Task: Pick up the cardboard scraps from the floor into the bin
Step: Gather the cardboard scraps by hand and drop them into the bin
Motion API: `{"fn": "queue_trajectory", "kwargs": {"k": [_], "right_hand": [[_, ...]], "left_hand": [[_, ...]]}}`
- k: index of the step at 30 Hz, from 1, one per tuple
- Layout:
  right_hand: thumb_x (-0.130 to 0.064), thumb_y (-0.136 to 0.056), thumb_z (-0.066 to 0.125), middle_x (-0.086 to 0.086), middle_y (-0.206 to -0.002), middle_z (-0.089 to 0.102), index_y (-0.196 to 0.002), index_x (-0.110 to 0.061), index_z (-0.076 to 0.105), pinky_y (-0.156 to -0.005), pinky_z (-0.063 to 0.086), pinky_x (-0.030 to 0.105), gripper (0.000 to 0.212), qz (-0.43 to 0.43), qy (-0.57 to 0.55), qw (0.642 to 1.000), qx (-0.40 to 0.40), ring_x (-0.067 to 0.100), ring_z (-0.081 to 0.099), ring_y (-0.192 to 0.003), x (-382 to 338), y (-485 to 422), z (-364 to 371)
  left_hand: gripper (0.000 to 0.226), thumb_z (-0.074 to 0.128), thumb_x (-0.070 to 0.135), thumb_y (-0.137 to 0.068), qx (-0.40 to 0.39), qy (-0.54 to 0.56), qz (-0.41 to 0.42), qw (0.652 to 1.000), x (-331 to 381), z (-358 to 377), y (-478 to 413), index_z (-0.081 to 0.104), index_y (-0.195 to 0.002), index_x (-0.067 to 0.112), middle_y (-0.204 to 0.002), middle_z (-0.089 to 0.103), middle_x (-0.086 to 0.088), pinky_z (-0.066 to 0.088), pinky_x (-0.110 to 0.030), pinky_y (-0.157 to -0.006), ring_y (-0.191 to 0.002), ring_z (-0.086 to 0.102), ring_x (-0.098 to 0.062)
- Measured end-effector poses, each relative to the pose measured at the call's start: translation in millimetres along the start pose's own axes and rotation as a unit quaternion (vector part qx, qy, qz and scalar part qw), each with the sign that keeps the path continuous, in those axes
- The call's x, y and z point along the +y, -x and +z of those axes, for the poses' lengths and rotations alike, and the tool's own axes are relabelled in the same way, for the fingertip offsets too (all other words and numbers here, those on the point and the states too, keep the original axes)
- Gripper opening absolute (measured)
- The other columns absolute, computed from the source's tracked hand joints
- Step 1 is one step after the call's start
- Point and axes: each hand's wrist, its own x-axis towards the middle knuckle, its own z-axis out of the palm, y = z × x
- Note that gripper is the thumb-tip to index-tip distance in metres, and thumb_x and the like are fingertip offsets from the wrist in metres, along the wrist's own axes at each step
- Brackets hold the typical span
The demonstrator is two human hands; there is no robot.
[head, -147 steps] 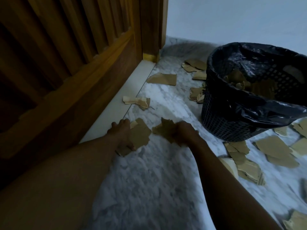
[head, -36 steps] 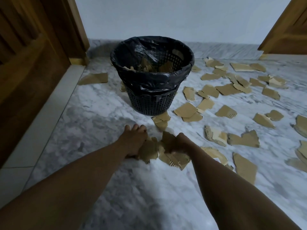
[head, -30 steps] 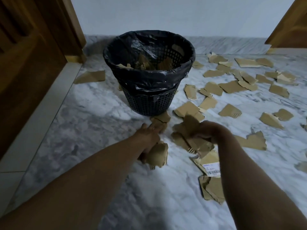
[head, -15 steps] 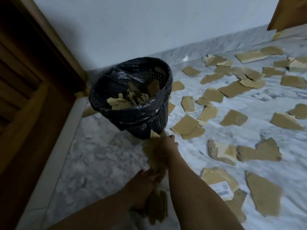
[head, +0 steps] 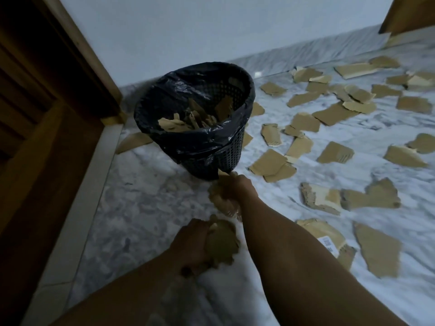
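A black mesh bin (head: 226, 158) lined with a black bag stands on the marble floor, partly filled with cardboard scraps (head: 188, 121). My right hand (head: 242, 187) grips a bunch of scraps (head: 221, 196) just below the bin's base. Nearer to me, my left hand (head: 190, 243) grips a second bunch of scraps (head: 222, 245) above the floor. Several loose scraps (head: 329, 114) lie scattered over the floor to the right of the bin.
A wooden door and frame (head: 47, 114) fill the left side, with a pale threshold strip (head: 77, 208) along it. A white wall with a marble skirting (head: 306, 52) runs behind the bin. A scrap with a label (head: 327, 241) lies by my right forearm.
The view has tilted and moved closer to the bin. Both hands rose off the floor with scraps in them; the right hand went forward to the bin's base, the left stays behind it.
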Motion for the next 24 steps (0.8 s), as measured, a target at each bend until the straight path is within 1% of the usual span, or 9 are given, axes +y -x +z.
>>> {"fn": "queue_trajectory", "kwargs": {"k": [3,5,6,8,10,13,17,20,24], "right_hand": [[-0.037,-0.08,0.071,0.003,-0.086,0.065,-0.09,-0.013,0.061,-0.074,0.054,0.035,0.028,0.005,0.129,0.991,0.017,0.02,0.063,-0.078,19.5,0.6,0.3],[-0.037,-0.08,0.073,0.003,-0.086,0.064,-0.105,-0.007,0.058,-0.069,0.053,0.034,0.041,-0.006,0.189,0.982,0.011,0.017,0.062,-0.073,26.8,2.3,4.5],[-0.039,-0.082,0.071,0.003,-0.096,0.063,-0.12,-0.007,0.051,-0.072,0.052,0.034,0.053,-0.018,0.23,0.973,0.002,0.018,0.063,-0.082,27.3,2.3,5.6],[-0.044,-0.089,0.064,0.006,-0.132,0.052,-0.146,-0.015,0.033,-0.1,0.045,0.038,0.071,-0.044,0.289,0.955,-0.057,0.025,0.056,-0.12,19.3,5.6,5.5],[-0.035,-0.094,0.062,0.006,-0.148,0.04,-0.153,-0.016,0.024,-0.113,0.036,0.041,0.072,-0.04,0.301,0.942,-0.142,0.028,0.045,-0.133,6.3,4.0,6.6],[-0.023,-0.084,0.075,0.007,-0.137,0.052,-0.149,-0.015,0.033,-0.099,0.049,0.041,0.078,-0.02,0.346,0.928,-0.139,0.028,0.056,-0.118,-5.2,-1.7,13.0],[-0.025,-0.085,0.072,0.007,-0.106,0.068,-0.124,-0.015,0.062,-0.08,0.051,0.034,0.041,-0.081,0.489,0.86,-0.118,0.023,0.063,-0.095,-22.8,6.7,12.5],[-0.03,-0.08,0.077,0.003,-0.095,0.069,-0.111,-0.017,0.068,-0.073,0.049,0.029,0.035,-0.07,0.48,0.871,-0.077,0.021,0.064,-0.089,-23.3,2.8,8.9],[-0.026,-0.079,0.079,0.005,-0.123,0.056,-0.133,-0.009,0.047,-0.099,0.042,0.034,0.065,-0.061,0.425,0.901,-0.06,0.022,0.051,-0.114,-13.9,3.0,18.9]], "left_hand": [[0.081,0.073,0.058,-0.07,-0.006,-0.016,0.03,0.999,-6.4,-9.1,-9.9,0.042,-0.139,0.029,-0.141,0.042,0.0,0.044,-0.042,-0.1,-0.125,0.047,-0.025],[0.083,0.072,0.06,-0.071,-0.028,-0.034,0.041,0.998,-1.9,-15.5,-19.5,0.037,-0.142,0.036,-0.146,0.038,-0.004,0.043,-0.045,-0.101,-0.125,0.045,-0.03],[0.082,0.071,0.061,-0.071,-0.031,-0.051,0.048,0.997,0.5,-17.4,-24.1,0.036,-0.141,0.038,-0.144,0.039,-0.006,0.044,-0.047,-0.099,-0.123,0.046,-0.031],[0.081,0.072,0.056,-0.072,-0.027,-0.092,0.068,0.993,4.2,-19.7,-29.5,0.035,-0.141,0.036,-0.141,0.037,-0.005,0.043,-0.048,-0.097,-0.122,0.044,-0.032],[0.086,0.077,0.047,-0.071,-0.02,-0.119,0.086,0.989,3.6,-19.5,-30.6,0.033,-0.144,0.031,-0.143,0.035,-0.004,0.041,-0.048,-0.099,-0.125,0.041,-0.031],[0.088,0.081,0.045,-0.069,-0.015,-0.134,0.069,0.988,-0.2,-17.2,-28.4,0.038,-0.141,0.021,-0.141,0.042,-0.006,0.04,-0.044,-0.099,-0.125,0.042,-0.031],[0.093,0.083,0.054,-0.065,-0.017,-0.079,0.006,0.997,-15.0,-16.4,-29.9,0.04,-0.138,0.017,-0.135,0.049,-0.007,0.04,-0.045,-0.1,-0.125,0.044,-0.03],[0.096,0.082,0.06,-0.063,-0.006,-0.045,-0.05,0.998,-25.7,-18.8,-28.6,0.038,-0.137,0.017,-0.137,0.047,-0.008,0.039,-0.045,-0.102,-0.129,0.041,-0.03],[0.097,0.083,0.061,-0.061,0.022,-0.016,-0.106,0.994,-35.6,-23.7,-25.0,0.036,-0.133,0.017,-0.134,0.049,-0.006,0.042,-0.043,-0.097,-0.126,0.044,-0.028]]}}
